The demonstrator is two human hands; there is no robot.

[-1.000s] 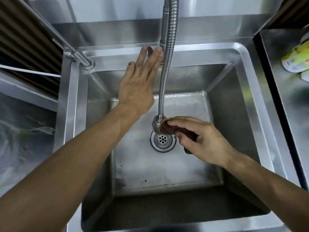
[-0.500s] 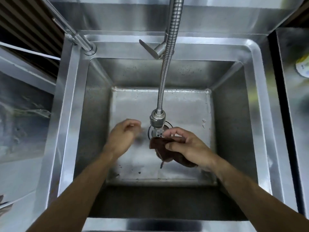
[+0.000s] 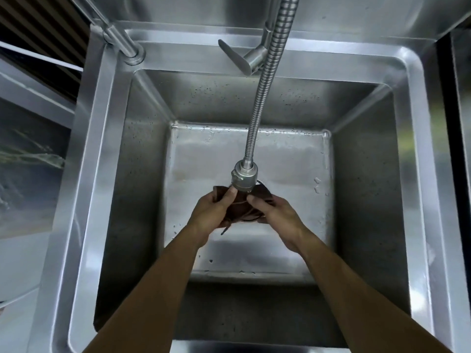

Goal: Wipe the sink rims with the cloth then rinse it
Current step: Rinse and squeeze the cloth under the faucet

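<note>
A dark brown cloth (image 3: pixel 240 208) is bunched between both of my hands, low in the deep steel sink (image 3: pixel 418 154). My left hand (image 3: pixel 212 212) grips its left side and my right hand (image 3: pixel 276 216) grips its right side. The cloth sits directly under the spray head (image 3: pixel 243 178) of the flexible metal hose (image 3: pixel 265 93). The drain is hidden behind the cloth and the spray head. I cannot make out a water stream.
The tap lever (image 3: pixel 234 57) points left on the back rim. A steel pipe (image 3: pixel 119 42) rises from the back left corner of the rim. A steel counter (image 3: pixel 461 98) lies to the right, beyond a dark gap.
My left hand came down from the tap lever at the back rim and took hold of the cloth. The lever now points left. Both hands hold the cloth under the spray head.
</note>
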